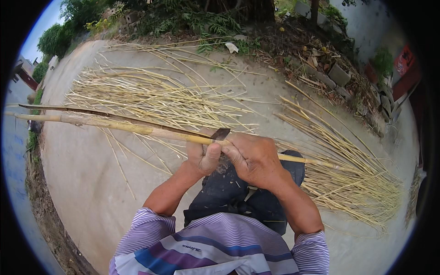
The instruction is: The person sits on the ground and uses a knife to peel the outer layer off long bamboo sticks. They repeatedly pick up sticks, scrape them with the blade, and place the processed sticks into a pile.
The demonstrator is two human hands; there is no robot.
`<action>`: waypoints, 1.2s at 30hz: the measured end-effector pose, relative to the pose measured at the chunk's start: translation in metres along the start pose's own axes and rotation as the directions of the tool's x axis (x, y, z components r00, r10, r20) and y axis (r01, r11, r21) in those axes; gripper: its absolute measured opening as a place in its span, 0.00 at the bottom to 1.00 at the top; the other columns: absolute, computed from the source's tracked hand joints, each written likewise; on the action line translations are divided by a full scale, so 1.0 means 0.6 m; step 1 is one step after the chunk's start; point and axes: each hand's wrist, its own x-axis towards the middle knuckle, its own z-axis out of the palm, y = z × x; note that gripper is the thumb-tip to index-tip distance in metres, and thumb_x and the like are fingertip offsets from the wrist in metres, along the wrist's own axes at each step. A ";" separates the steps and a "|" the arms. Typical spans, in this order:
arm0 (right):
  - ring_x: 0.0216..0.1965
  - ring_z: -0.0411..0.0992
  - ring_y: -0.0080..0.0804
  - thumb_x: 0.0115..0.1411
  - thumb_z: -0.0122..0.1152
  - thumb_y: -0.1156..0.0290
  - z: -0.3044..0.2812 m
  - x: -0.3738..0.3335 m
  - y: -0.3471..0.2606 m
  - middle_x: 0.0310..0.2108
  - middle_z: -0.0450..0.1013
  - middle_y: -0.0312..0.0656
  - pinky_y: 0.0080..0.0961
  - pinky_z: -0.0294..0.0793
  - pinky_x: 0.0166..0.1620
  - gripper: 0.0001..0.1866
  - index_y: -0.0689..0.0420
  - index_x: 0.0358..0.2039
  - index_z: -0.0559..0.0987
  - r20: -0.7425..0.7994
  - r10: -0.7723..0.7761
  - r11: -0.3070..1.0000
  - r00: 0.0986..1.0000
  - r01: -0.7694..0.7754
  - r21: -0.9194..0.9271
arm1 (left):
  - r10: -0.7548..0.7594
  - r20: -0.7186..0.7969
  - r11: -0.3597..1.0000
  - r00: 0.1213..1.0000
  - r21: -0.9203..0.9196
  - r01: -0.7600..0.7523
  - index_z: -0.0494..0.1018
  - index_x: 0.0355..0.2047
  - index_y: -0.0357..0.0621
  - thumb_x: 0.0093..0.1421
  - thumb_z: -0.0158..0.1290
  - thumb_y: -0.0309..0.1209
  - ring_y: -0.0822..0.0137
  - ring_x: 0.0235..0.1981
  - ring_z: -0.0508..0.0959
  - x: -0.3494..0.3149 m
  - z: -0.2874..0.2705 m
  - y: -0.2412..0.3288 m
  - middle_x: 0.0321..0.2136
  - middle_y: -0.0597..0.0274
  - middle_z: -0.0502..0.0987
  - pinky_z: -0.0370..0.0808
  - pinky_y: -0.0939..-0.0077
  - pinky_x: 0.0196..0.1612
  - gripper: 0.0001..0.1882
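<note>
A long yellowish cane-like stalk runs across in front of me, from the far left to the right beyond my knee. My left hand is closed round it, thumb pressed against its near side. Close beside, my right hand wraps the stalk with its fingers folded. A small dark blade sticks up at the stalk between my hands; its lower part is hidden, and I cannot tell which fingers hold it. From the blade, a thin dark strip stands apart along the stalk toward the left.
A wide pile of pale stalks lies on the concrete ground ahead. Another bundle of stalks spreads at my right. Stone blocks and leafy debris edge the far right. My dark-trousered knees are beneath my hands.
</note>
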 end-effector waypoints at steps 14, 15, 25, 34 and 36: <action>0.27 0.73 0.46 0.62 0.58 0.63 0.018 0.003 0.012 0.25 0.73 0.44 0.36 0.71 0.29 0.10 0.54 0.39 0.78 -0.034 -0.040 0.998 0.999 0.042 0.047 | -0.064 -0.066 0.995 0.996 0.078 0.069 0.72 0.39 0.34 0.62 0.54 0.53 0.71 0.26 0.74 -0.015 -0.047 -0.032 0.28 0.62 0.75 0.71 0.79 0.29 0.28; 0.27 0.73 0.46 0.62 0.57 0.64 0.013 0.002 0.013 0.25 0.73 0.44 0.36 0.71 0.29 0.09 0.54 0.38 0.78 -0.033 -0.026 0.997 0.999 0.028 0.071 | -0.201 -0.012 0.976 0.979 -0.088 0.200 0.72 0.39 0.34 0.62 0.54 0.53 0.71 0.26 0.75 -0.010 -0.059 -0.021 0.28 0.62 0.76 0.71 0.79 0.29 0.28; 0.29 0.73 0.47 0.61 0.58 0.64 0.012 0.002 0.002 0.29 0.73 0.45 0.38 0.72 0.31 0.11 0.55 0.40 0.77 -0.001 -0.055 0.998 0.998 0.055 0.029 | -0.190 0.143 0.975 0.971 -0.085 0.203 0.73 0.34 0.38 0.57 0.61 0.48 0.68 0.25 0.73 -0.013 -0.080 -0.030 0.25 0.62 0.74 0.70 0.74 0.29 0.23; 0.26 0.72 0.46 0.61 0.57 0.65 0.010 -0.009 0.005 0.25 0.72 0.43 0.39 0.70 0.28 0.07 0.54 0.36 0.75 -0.018 -0.033 0.999 0.999 0.032 -0.013 | -0.213 0.160 0.952 0.964 -0.188 0.242 0.69 0.30 0.38 0.61 0.58 0.44 0.73 0.21 0.67 -0.006 -0.056 -0.002 0.21 0.65 0.69 0.65 0.76 0.23 0.20; 0.26 0.72 0.47 0.61 0.57 0.65 0.011 -0.012 0.003 0.25 0.72 0.43 0.39 0.70 0.28 0.07 0.54 0.36 0.75 0.004 -0.033 0.999 0.999 0.033 -0.012 | -0.190 0.131 0.960 0.973 -0.182 0.212 0.69 0.30 0.39 0.61 0.57 0.44 0.73 0.21 0.67 -0.016 -0.044 -0.006 0.21 0.65 0.69 0.65 0.76 0.23 0.20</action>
